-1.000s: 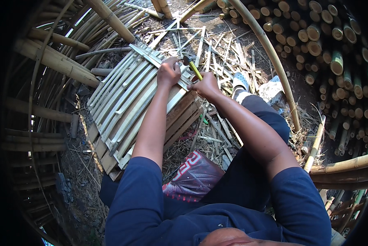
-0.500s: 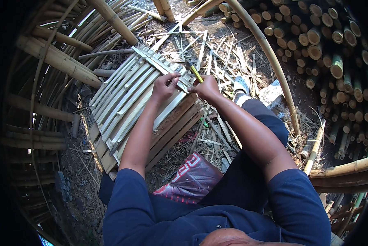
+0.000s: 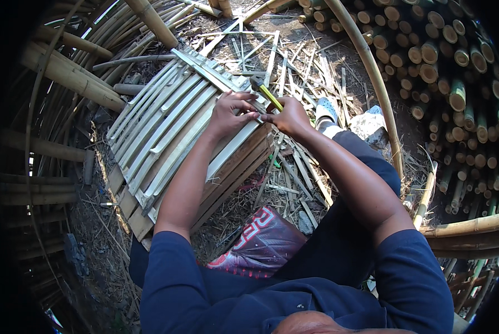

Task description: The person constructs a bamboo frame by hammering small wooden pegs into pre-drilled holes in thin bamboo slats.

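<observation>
A hammer (image 3: 271,99) with a yellow handle is gripped in my right hand (image 3: 294,118), its dark head pointing up and away from me. My left hand (image 3: 230,116) has its fingers bent together by the right end of a bamboo crosspiece (image 3: 205,71). Whatever those fingers pinch, if anything, is too small to see. The tips of both hands meet or nearly meet over the corner of the slatted bamboo panel (image 3: 166,125). Pale strips run side by side across that panel, which lies on a wooden slatted crate (image 3: 235,161).
Cut bamboo poles (image 3: 427,72) are stacked at the right. Bamboo offcuts (image 3: 316,83) litter the ground beyond the crate. A curved bamboo pole (image 3: 372,72) stands between me and the stack. A red and dark printed cloth (image 3: 266,245) lies between my legs. Thick bamboo poles (image 3: 74,78) stand at the left.
My left hand has shifted right, toward the right hand, and its fingers reach to the crosspiece's end. The right hand still grips the hammer. The whole view has shifted slightly.
</observation>
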{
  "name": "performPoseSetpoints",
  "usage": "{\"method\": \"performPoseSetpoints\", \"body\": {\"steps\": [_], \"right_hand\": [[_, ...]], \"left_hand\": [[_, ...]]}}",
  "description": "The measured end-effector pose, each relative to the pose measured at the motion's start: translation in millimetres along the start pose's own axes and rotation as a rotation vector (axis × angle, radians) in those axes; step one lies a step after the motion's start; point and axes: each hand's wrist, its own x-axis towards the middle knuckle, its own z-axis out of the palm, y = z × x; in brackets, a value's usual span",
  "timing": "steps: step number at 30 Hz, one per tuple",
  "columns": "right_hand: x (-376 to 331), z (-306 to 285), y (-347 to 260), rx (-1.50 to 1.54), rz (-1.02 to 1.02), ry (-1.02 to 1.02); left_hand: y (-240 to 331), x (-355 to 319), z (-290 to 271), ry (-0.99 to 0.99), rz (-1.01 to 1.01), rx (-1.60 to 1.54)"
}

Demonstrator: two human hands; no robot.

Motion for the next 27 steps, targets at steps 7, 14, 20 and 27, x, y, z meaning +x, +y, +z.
{"method": "performPoseSetpoints", "body": {"steps": [7, 14, 20, 27], "right_hand": [[-4.2, -8.7, -15.6, -0.078, -0.032, -0.025], [-32.9, -31.0, -24.4, -0.055, 0.130, -0.132], [-46.5, -34.4, -10.3, -0.143, 0.169, -0.198], [-52.8, -27.6, -6.0, 0.001, 0.080, -0.124]], "left_hand": [[-5.0, -2.8, -1.0, -0.002, 0.011, 0.066], [-2.9, -5.9, -2.2, 0.003, -0.035, 0.079], [-4.9, -2.9, 1.0, 0.016, 0.034, 0.099], [-0.4, -3.8, -1.1, 0.031, 0.023, 0.098]]}}
